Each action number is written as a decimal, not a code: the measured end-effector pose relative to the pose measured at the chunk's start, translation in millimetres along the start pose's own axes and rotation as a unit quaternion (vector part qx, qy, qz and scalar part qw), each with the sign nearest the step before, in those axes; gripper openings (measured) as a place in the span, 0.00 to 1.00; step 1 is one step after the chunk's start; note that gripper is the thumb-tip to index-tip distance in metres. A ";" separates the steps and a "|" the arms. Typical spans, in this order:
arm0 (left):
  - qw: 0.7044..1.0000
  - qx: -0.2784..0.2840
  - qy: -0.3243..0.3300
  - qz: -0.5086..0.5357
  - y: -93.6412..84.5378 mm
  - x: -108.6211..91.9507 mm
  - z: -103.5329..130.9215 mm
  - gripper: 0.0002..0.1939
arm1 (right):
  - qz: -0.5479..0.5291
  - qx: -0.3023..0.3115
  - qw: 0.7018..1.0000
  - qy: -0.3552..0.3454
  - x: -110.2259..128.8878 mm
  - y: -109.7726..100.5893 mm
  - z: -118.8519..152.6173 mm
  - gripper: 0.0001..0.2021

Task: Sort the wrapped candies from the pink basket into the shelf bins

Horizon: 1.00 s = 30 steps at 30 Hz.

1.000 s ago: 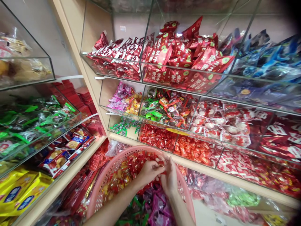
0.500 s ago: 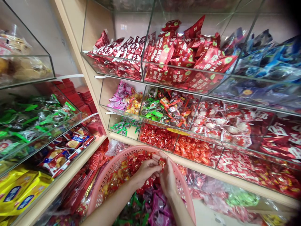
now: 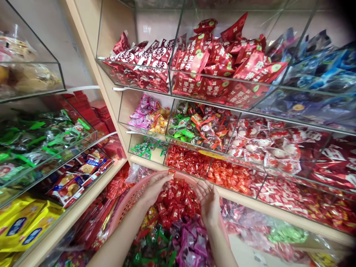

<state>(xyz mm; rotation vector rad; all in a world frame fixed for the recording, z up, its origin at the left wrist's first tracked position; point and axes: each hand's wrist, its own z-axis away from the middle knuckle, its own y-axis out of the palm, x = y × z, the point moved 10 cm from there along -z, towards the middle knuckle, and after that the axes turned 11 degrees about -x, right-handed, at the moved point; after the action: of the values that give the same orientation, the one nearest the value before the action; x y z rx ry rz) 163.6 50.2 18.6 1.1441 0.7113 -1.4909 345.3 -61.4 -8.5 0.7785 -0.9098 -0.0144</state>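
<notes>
A pink plastic basket [image 3: 130,193] full of wrapped candies stands below the shelves. Red candies [image 3: 178,202] are heaped at its far side, purple ones [image 3: 191,241] and dark green ones [image 3: 155,244] nearer. Over the basket's far left part, my left hand [image 3: 157,187] pinches a small red candy [image 3: 171,172] between thumb and fingers. My right hand [image 3: 208,196] is at the right side of the red heap, palm turned inward, fingers apart, holding nothing.
Clear shelf bins hold small red candies [image 3: 186,161], orange-red candies [image 3: 229,174] and large red packets [image 3: 194,59]. On the left are green-wrapped packets [image 3: 36,133] and yellow packages [image 3: 25,222]. A wooden shelf edge [image 3: 250,202] runs just behind the basket.
My hands have moved apart, the left one leftward and the right one rightward. The right hand has opened, and more of the red heap shows between them.
</notes>
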 end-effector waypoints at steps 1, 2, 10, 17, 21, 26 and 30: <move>1.000 -0.007 0.003 0.003 -4.7 -0.6 -2.6 0.19 | -0.001 -0.012 1.000 -0.002 1.5 -4.2 -2.7 0.13; 1.000 -0.011 0.005 0.005 -7.8 -0.7 -4.5 0.20 | 0.001 -0.020 1.000 -0.002 2.0 -7.3 -4.7 0.13; 0.999 0.032 0.002 0.010 8.3 -3.0 7.0 0.18 | 0.110 0.026 0.992 -0.053 1.8 6.2 6.7 0.13; 0.988 0.155 0.007 -0.006 53.2 -6.4 40.4 0.14 | 0.182 0.169 0.969 0.004 -16.6 55.4 51.9 0.08; 0.979 0.202 -0.011 0.015 62.0 -9.5 51.6 0.14 | 0.157 0.149 0.976 0.030 -14.3 61.1 58.8 0.08; 0.966 0.252 -0.029 0.059 68.0 -17.1 62.8 0.12 | 0.128 0.112 0.985 0.026 1.1 62.0 61.7 0.09; 0.960 0.266 -0.023 0.083 70.6 -21.7 67.6 0.12 | 0.140 0.114 0.983 0.023 9.1 64.9 67.4 0.09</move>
<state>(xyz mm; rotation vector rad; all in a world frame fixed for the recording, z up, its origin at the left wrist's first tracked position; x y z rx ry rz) 211.5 -19.0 72.9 1.5218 0.1693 -1.6033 283.4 -57.3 62.1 0.8525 -0.9817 0.3591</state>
